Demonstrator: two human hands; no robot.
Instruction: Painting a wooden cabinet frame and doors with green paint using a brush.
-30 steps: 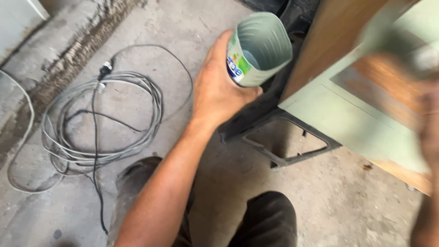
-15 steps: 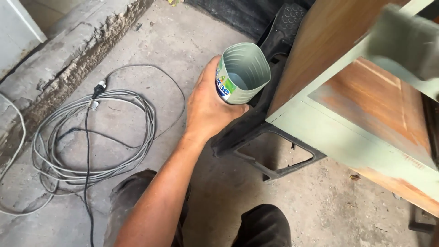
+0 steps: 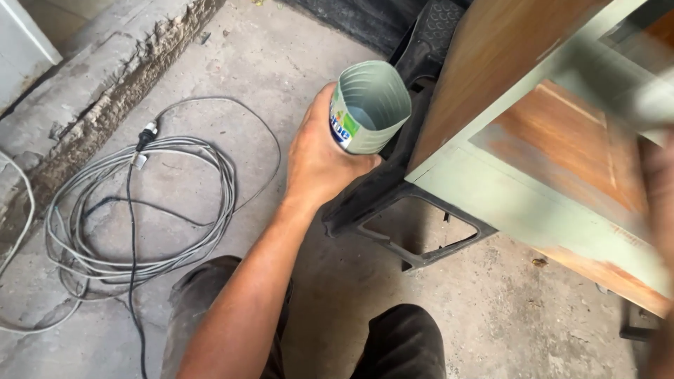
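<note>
My left hand (image 3: 316, 158) is wrapped around a cut-open tin can (image 3: 368, 105) whose inside is coated in pale green paint, holding it upright above the concrete floor. Just right of the can is a brown wooden panel (image 3: 569, 140) with a pale green painted frame (image 3: 519, 203). My right hand (image 3: 660, 189) is a blur at the right edge, over the panel. Above it lies a blurred grey-green streak (image 3: 618, 77); I cannot tell what it is or whether the hand holds it.
A black plastic stand (image 3: 414, 245) sits under the panel's corner. A coil of grey cable with a black cord (image 3: 133, 210) lies on the floor at left, beside a rough concrete kerb (image 3: 105, 98). My knees (image 3: 400, 344) are at the bottom.
The can in my left hand has shifted slightly left and down against the panel. My blurred right hand has moved about at the right edge.
</note>
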